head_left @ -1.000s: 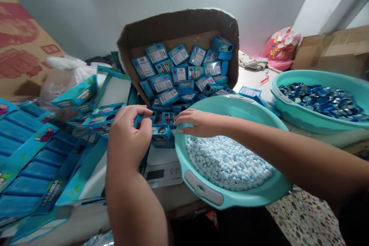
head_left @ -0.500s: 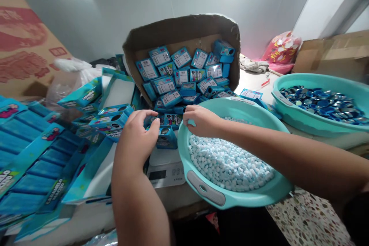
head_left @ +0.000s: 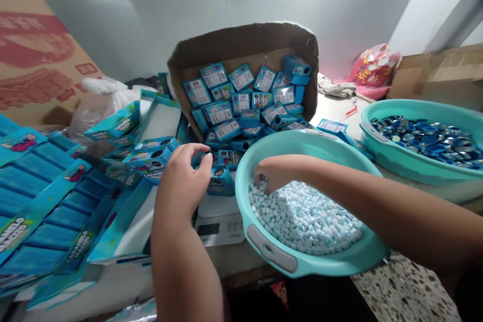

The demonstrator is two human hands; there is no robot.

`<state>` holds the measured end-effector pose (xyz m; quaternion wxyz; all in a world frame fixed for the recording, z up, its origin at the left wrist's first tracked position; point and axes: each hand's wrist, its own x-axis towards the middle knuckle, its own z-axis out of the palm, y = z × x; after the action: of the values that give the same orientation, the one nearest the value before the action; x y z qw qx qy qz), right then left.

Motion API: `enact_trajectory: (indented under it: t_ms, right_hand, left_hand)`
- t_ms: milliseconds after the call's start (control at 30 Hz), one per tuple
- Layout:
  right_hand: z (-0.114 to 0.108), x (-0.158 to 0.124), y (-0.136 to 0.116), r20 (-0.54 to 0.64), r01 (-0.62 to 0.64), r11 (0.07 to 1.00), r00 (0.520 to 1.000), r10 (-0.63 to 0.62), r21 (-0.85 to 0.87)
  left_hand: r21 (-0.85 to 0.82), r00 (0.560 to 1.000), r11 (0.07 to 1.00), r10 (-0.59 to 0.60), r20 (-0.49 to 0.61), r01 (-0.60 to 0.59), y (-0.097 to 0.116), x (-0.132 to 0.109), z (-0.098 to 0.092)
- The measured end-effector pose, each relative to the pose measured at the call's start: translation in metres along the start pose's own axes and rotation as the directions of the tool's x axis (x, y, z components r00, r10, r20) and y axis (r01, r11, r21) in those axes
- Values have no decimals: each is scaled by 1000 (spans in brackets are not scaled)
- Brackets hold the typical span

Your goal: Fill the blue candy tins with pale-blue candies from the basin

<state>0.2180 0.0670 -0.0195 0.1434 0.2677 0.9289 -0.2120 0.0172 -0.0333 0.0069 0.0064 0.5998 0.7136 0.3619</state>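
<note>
Watching remotely, I'd close the right hand (head_left: 278, 172), curled with any hold hidden from me, snugly around the pale candies (head_left: 313, 224) in the teal basin (head_left: 332, 151) right of centre, the left hand (head_left: 184, 177) half-open, seemingly empty, beside the central blue carton (head_left: 221, 187).

Glare whitens patches of the grey wall (head_left: 169, 5), shadow darkens the carton (head_left: 241, 40), and edges stretch

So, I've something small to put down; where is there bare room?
A small patch of tabletop beside the open carton, between rag and loose blue box; also a narrow strip before the scale. Left is crowded with blue packs.
</note>
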Motion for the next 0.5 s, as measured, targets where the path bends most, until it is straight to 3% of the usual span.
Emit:
enact_trajectory:
  t_ms: [300,500]
  right_hand:
    - [-5,-6,0,52,-25,1000,998,25,-11]
    - [-19,-17,-2,-113,19,999,993,-16,28]
  left_hand:
    - [1,1000,1000,16,-19,-16,0,-2,-1]
    - [-30,993,993,114,-30,-115,8,-4,0]
